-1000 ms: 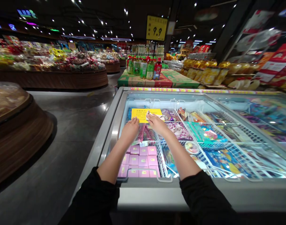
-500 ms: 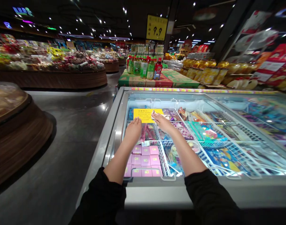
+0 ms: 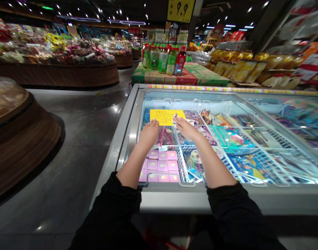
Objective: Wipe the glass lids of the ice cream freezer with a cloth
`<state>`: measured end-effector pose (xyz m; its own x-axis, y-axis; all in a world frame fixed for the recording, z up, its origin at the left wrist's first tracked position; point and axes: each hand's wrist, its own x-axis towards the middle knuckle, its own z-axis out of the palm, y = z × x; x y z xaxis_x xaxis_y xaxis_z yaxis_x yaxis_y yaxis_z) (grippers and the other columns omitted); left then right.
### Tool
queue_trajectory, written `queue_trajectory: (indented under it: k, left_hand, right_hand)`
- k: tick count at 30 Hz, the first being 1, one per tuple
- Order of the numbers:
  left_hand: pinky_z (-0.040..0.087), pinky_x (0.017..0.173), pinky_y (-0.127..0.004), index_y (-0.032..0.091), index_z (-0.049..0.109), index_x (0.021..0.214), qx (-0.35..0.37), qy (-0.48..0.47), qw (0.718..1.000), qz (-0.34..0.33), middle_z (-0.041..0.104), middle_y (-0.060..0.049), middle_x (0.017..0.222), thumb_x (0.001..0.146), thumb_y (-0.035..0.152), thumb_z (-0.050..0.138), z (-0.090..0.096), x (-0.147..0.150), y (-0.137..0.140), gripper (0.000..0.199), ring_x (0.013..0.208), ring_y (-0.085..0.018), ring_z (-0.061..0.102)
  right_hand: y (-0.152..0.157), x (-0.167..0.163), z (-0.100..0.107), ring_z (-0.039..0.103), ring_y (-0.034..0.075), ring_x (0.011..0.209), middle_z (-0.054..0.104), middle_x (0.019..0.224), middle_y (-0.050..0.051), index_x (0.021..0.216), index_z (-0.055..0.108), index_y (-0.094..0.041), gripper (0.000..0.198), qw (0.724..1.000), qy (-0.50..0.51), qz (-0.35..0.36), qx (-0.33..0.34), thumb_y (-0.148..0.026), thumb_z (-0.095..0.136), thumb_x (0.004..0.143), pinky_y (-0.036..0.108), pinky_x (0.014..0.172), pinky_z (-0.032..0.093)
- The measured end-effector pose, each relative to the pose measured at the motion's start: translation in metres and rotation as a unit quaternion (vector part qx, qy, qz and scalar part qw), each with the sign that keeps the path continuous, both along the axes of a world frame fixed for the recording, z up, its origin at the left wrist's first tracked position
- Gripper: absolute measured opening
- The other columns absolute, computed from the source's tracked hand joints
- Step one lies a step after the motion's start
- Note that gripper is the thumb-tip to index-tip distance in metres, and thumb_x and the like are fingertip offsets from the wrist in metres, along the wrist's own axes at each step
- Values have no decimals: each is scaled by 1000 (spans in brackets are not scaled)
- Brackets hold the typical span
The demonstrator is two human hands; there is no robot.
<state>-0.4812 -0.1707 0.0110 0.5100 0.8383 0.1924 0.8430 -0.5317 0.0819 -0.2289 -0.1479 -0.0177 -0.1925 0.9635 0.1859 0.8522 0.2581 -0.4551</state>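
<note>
My left hand (image 3: 149,134) lies flat at the lower left edge of a yellow notice (image 3: 161,116), palm down and holding nothing. The notice, printed with dark text, is on the glass lid of a chest freezer (image 3: 134,139). Under the fingers of my right hand (image 3: 187,129) is a crumpled whitish tissue or cloth (image 3: 174,117), pressed to the right part of the notice. Much of that cloth is hidden by the hand. Below the glass, pink boxes (image 3: 162,166) sit in a wire basket, and a teal package (image 3: 225,137) lies farther right.
Green and red drink bottles (image 3: 162,60) stand on cartons (image 3: 200,73) behind the freezer. Jars of yellow fruit (image 3: 242,67) fill a display at the back right. On the left, rounded wooden display stands (image 3: 20,139) border the grey floor (image 3: 93,152).
My view has tilted down, so the freezer and bottles sit higher in the picture. Both hands stay at the notice, the right one still with the cloth.
</note>
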Motion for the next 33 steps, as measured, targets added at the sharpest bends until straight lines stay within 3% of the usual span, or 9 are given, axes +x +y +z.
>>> queue_trajectory:
  k: [3, 6, 12, 16, 19, 22, 25, 30, 33]
  left_hand:
    - [38, 130, -40, 0, 50, 157, -1, -10, 1000, -4, 48, -25, 165, 106, 4, 40, -1, 0, 2, 51, 157, -28, 46]
    - [37, 131, -40, 2, 50, 157, -12, -18, 1000, -8, 47, -24, 167, 106, 4, 41, 0, -1, 2, 52, 158, -27, 45]
    - [34, 133, -39, 1, 47, 159, -29, -18, 999, -1, 43, -23, 169, 107, 5, 38, 5, 0, -3, 53, 160, -27, 41]
    - [34, 132, -41, -1, 46, 159, -27, -23, 999, 1, 43, -25, 169, 106, 4, 40, 3, 1, -2, 54, 160, -29, 40]
    - [35, 132, -43, -2, 45, 159, -25, -19, 999, 5, 43, -25, 169, 107, 5, 40, 2, 2, -1, 53, 160, -30, 41]
    - [36, 132, -43, -2, 46, 159, -27, -12, 1000, 4, 43, -24, 169, 108, 7, 40, 2, 3, 0, 52, 160, -30, 41]
    - [36, 132, -42, 0, 47, 158, -29, -16, 999, 1, 44, -22, 170, 109, 9, 40, 2, 1, 1, 50, 160, -29, 41]
    - [35, 132, -42, 3, 48, 158, -42, -31, 999, 5, 44, -21, 170, 110, 11, 42, 4, 0, 1, 49, 160, -27, 40]
    - [35, 132, -43, 4, 48, 158, -46, -38, 998, 5, 44, -20, 170, 110, 10, 43, 4, 0, 1, 49, 160, -28, 40]
  right_hand:
    - [22, -20, 4, 31, 29, 164, 48, 169, 8, 159, 57, -18, 57, 999, -26, -21, 21, -18, 44, 103, 54, 137, 20]
    - [31, -36, 7, 29, 27, 165, 47, 170, 4, 159, 57, -20, 58, 999, -32, 3, 14, -17, 43, 103, 52, 138, 21]
    - [0, -10, 7, 31, 24, 164, 48, 169, -2, 156, 61, -30, 53, 995, 6, 99, -20, -23, 47, 105, 49, 138, 20]
    - [3, 6, 5, 35, 26, 162, 50, 169, 1, 157, 60, -24, 54, 999, 1, 38, -15, -21, 46, 105, 51, 138, 20]
    - [26, -9, 3, 33, 30, 163, 49, 169, 3, 159, 57, -21, 56, 1000, -21, -14, 9, -19, 45, 104, 54, 137, 22]
    - [45, -35, 3, 33, 32, 163, 49, 169, 3, 161, 55, -20, 56, 999, -34, -13, 17, -22, 48, 105, 55, 137, 23]
    - [44, -47, 3, 32, 30, 164, 47, 170, 2, 161, 55, -22, 55, 999, -33, 19, 7, -24, 48, 106, 53, 137, 23]
    - [22, -20, 2, 27, 24, 165, 44, 172, -4, 160, 56, -30, 54, 994, 4, 98, -45, -25, 50, 106, 53, 138, 16]
    - [25, 0, 2, 27, 24, 165, 43, 173, 0, 161, 54, -24, 56, 996, 2, 69, -54, -23, 50, 105, 51, 138, 15]
